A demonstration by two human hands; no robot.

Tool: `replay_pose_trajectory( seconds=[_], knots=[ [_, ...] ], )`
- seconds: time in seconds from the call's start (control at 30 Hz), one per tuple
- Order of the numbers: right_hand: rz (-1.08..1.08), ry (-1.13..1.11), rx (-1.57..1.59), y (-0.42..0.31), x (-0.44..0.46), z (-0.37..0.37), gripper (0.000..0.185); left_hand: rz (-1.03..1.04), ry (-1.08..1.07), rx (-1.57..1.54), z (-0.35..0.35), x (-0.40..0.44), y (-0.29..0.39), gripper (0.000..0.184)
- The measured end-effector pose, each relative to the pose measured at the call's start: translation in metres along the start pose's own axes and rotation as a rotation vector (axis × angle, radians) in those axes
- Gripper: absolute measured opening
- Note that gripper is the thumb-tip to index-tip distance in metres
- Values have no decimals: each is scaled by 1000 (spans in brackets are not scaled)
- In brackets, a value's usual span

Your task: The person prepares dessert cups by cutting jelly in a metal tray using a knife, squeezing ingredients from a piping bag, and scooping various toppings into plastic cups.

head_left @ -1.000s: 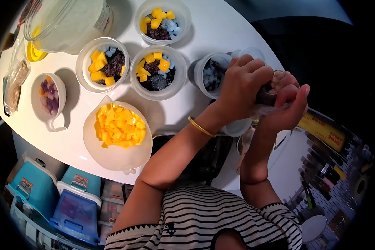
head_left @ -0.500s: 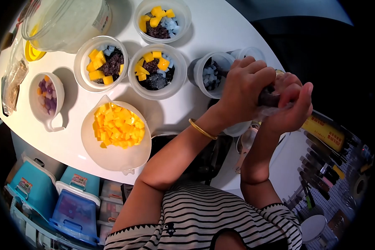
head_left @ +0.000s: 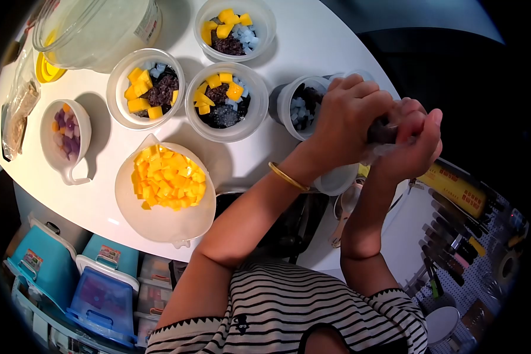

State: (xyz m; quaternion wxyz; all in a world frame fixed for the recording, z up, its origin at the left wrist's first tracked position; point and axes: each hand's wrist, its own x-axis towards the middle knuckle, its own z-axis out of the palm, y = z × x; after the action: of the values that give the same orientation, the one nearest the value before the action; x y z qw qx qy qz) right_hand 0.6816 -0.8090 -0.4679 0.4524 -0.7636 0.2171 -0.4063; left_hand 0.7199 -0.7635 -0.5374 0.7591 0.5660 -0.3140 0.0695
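Note:
My left hand (head_left: 354, 121), with a yellow bangle at its wrist, is closed round a clear plastic bag (head_left: 383, 133) of dark purple food. My right hand (head_left: 416, 138) grips the same bag from the other side, fingers curled. Much of the bag is hidden by my fingers. Just left of my left hand stands a clear cup (head_left: 283, 106) holding pale blue cubes and dark jelly, partly covered by the hand. Three filled bowls sit further left: a near one (head_left: 246, 127), a left one (head_left: 117, 100) and a far one (head_left: 268, 35), with mango, purple rice and blue cubes.
A white bowl of mango cubes (head_left: 168, 180) stands at the front of the white table (head_left: 109, 203). Left of it is a handled cup (head_left: 84, 127) of coloured taro balls. A large clear tub (head_left: 100, 35) stands behind. Storage boxes (head_left: 103, 301) sit below the table edge.
Both hands stay together on the bag, with my left hand shifted slightly. The dark piece that reached from my left hand toward the cup no longer shows. The view has moved slightly.

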Motion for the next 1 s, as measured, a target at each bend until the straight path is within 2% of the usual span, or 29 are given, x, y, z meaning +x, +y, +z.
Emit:
replay_pose_trajectory(
  seconds=[0.3,0.37,0.4,0.47,0.53,0.57,0.63,0.67,0.7,0.73,0.77,0.8,0.83,0.9,0.97,1.0],
  knots=[
    [27,26,-113,-1,-6,4,47,-43,-36,-40,-6,-1,-2,33],
    [15,-1,-177,-4,-8,1,47,-162,-92,-222,-10,-1,3,31],
    [14,-80,-197,-6,-10,-1,49,-161,-93,-223,-11,-3,5,31],
    [13,-161,-218,-14,-11,-1,51,-324,-87,-271,-12,-6,8,30],
    [94,-351,-191,-30,-9,3,50,-383,-28,-285,-15,-5,11,30],
    [91,-326,-205,-32,-9,2,50,-438,24,-303,-14,-3,12,31],
    [115,-454,-44,-32,-3,-10,44,-520,-39,-396,-16,-7,-3,37],
    [133,-531,17,-29,4,-20,39,-507,26,-399,-13,-8,-9,41],
    [158,-641,48,-18,16,-35,31,-472,-103,-169,-29,8,7,43],
    [119,-634,109,-9,20,-38,28,-498,-108,-186,-29,8,2,43],
    [36,-640,95,2,24,-39,30,-706,-132,-169,-32,16,8,46],
    [228,-668,183,-1,26,-36,33,-821,-90,-382,-34,22,14,50],
    [231,-626,184,3,30,-34,33,-807,-22,-543,-30,24,16,54],
    [113,-688,189,11,43,-31,33,-798,-15,-603,-25,32,26,56],
    [143,-639,249,0,49,-36,34,-790,-69,-562,-20,37,30,55],
    [179,-618,301,-3,51,-39,35,-712,-104,-487,-17,39,31,53]
  ],
)
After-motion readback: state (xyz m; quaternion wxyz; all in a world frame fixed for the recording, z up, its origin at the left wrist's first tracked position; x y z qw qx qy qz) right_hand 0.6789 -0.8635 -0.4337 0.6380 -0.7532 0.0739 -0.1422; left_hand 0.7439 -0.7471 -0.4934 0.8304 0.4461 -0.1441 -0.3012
